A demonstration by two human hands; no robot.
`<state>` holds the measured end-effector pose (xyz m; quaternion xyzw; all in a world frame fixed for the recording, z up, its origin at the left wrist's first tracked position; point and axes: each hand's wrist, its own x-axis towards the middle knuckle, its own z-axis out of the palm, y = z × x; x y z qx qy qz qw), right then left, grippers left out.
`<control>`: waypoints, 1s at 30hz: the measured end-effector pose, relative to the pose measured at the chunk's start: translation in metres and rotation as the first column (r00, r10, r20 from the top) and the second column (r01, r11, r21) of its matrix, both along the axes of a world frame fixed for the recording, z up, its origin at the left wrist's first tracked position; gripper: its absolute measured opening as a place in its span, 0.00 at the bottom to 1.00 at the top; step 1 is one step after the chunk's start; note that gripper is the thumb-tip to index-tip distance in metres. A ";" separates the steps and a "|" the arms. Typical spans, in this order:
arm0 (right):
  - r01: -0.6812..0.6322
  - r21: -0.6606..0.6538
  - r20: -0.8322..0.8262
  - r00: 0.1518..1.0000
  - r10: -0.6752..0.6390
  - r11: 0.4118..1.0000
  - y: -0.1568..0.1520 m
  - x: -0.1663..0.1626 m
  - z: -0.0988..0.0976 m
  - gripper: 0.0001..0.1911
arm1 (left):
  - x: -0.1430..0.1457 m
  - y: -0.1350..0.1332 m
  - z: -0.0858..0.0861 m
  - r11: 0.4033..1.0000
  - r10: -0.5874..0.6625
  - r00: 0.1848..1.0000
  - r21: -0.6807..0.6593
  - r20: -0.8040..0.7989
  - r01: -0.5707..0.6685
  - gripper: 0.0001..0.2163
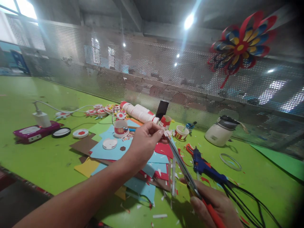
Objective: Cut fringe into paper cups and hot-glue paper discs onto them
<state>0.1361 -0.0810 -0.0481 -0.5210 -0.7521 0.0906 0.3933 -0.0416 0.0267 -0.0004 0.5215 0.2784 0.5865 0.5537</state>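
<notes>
My left hand is raised over the green table, its thumb and fingers pinched on a small white paper piece at the tip of the scissors. My right hand is closed on red-handled scissors, whose metal blades point up and left to that piece. A thin white paper strip hangs down below the blades. Sheets of blue, red, brown and yellow coloured paper lie under my left hand, with scraps scattered about them.
A blue glue gun with black cables lies right of the scissors. Paper cups, a stack of cups, a white jar, a ring, a power strip and a perforated screen with a paper flower stand beyond.
</notes>
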 end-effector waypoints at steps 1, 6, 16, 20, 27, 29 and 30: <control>0.004 0.004 -0.006 1.000 -0.004 1.000 0.000 0.000 0.000 0.17 | 0.000 0.000 0.000 1.000 0.003 1.000 -0.003 0.005 -0.003 0.04; -0.001 -0.002 -0.016 1.000 0.001 1.000 0.000 -0.002 0.001 0.16 | 0.001 -0.002 0.000 1.000 0.008 1.000 -0.014 0.020 -0.008 0.04; -0.029 0.013 0.036 0.999 0.029 0.999 0.000 0.001 -0.003 0.15 | 0.001 -0.001 -0.003 0.999 0.006 0.999 -0.032 0.044 -0.005 0.04; -0.066 0.008 0.082 0.994 0.065 0.998 0.000 0.002 -0.001 0.16 | 0.002 0.000 -0.004 0.999 0.000 0.999 -0.044 0.051 0.003 0.04; -0.009 0.011 0.031 0.999 0.009 1.000 -0.003 0.000 -0.002 0.15 | 0.001 -0.003 -0.001 0.999 -0.008 0.998 -0.052 0.061 0.011 0.04; 0.008 -0.003 0.023 1.000 -0.008 1.000 -0.004 -0.001 -0.002 0.15 | 0.001 -0.003 -0.001 0.998 -0.014 0.997 -0.052 0.072 0.018 0.04; 0.008 -0.011 0.018 1.000 -0.008 1.000 -0.004 -0.002 -0.003 0.15 | 0.001 -0.002 -0.001 0.998 -0.017 0.997 -0.054 0.072 0.021 0.04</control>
